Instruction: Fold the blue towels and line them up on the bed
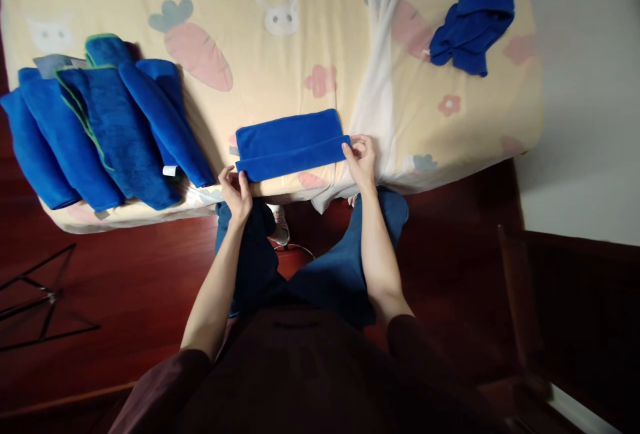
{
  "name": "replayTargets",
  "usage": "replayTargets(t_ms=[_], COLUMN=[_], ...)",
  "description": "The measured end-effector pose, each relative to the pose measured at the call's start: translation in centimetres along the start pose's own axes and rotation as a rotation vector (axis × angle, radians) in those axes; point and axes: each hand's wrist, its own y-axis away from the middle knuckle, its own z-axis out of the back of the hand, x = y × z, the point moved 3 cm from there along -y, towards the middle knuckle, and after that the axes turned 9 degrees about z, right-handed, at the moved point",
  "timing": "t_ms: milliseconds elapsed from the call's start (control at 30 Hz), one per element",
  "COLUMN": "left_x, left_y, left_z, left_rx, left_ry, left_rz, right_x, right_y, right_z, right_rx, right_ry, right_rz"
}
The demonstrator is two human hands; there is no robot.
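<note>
dark red wooden floor [125, 287] surrounds a bed [280, 54] that is covered with a pale yellow sheet printed with carrots, rabbits and small flowers. only the head view is given, and it looks down over the near edge of the bed.

at the middle of the near edge lies a folded blue towel [290, 141], long from left to right, with its front fold just at the edge. the left hand [236, 191] pinches the near left corner of this towel between thumb and fingers, closed on the cloth. the right hand [361, 157] pinches the near right end in the same way, also closed on the cloth. the two hands are well apart, one at each end of the towel.

near the left edge of the bed is a row of folded blue towels [100, 134], leaning on each other; some of them hang over the near edge. one has a green border. near the far right corner lies a crumpled blue cloth [475, 17], well apart from the hands. a white strip of fabric [380, 87] runs across the sheet just beside the right hand.
</note>
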Motion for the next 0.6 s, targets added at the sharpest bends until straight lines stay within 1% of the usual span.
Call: replayTargets(t_ms=[67, 167, 200, 233, 300, 400, 500, 600], left_x=[0.1, -0.1, -0.3, -0.6, -1.6, -3.3, -4.7, -5.6], left_y=[0.1, 0.9, 1.3, 1.9, 3.2, 5.2, 6.0, 5.5], left_z=[0.2, 0.7, 0.9, 0.9, 0.5, -0.7, -2.4, -3.5], left_rx=[-0.026, -0.091, -0.083, -0.048, 0.073, 0.278, 0.409, 0.454], left_ry=[0.004, -0.062, -0.108, -0.16, -0.254, -0.358, -0.434, -0.477], left_rz=[-0.041, -0.148, -0.191, -0.24, -0.359, -0.502, -0.52, -0.466], right_x=[0.6, 2.7, 3.6, 4.5, 6.2, 8.0, 8.7, 8.3], right_y=[0.0, 0.4, 0.7, 1.1, 1.8, 3.1, 3.9, 3.7], right_z=[0.3, 1.1, 1.2, 1.1, 0.3, -2.1, -4.5, -6.0], right_rx=[-0.052, -0.163, -0.166, -0.142, -0.014, 0.257, 0.474, 0.574], right_ry=[0.061, 0.187, 0.221, 0.246, 0.264, 0.227, 0.225, 0.277], right_rz=[0.028, 0.134, 0.18, 0.228, 0.326, 0.469, 0.521, 0.476])
